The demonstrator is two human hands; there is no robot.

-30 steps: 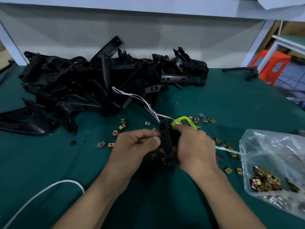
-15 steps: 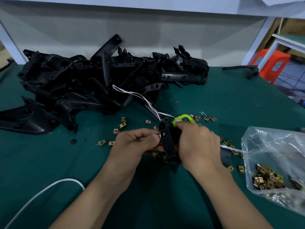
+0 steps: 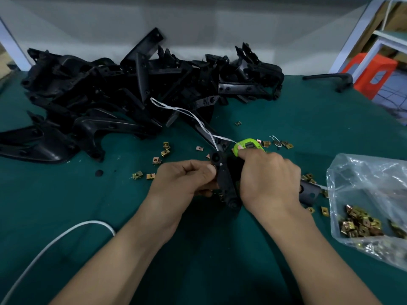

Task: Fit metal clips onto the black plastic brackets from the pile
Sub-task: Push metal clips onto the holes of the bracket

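Midtable, left hand, right hand, seemingly gripping bracket

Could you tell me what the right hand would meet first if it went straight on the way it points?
Probably the green device lying on the table just beyond the right hand, which grips the black bracket. How close they are in depth is unclear.

On the green bench we count two hands, left hand and right hand; one black bracket; one bracket pile; perhaps seventeen loose metal clips; one clip bag; one green tally counter; one white cable.
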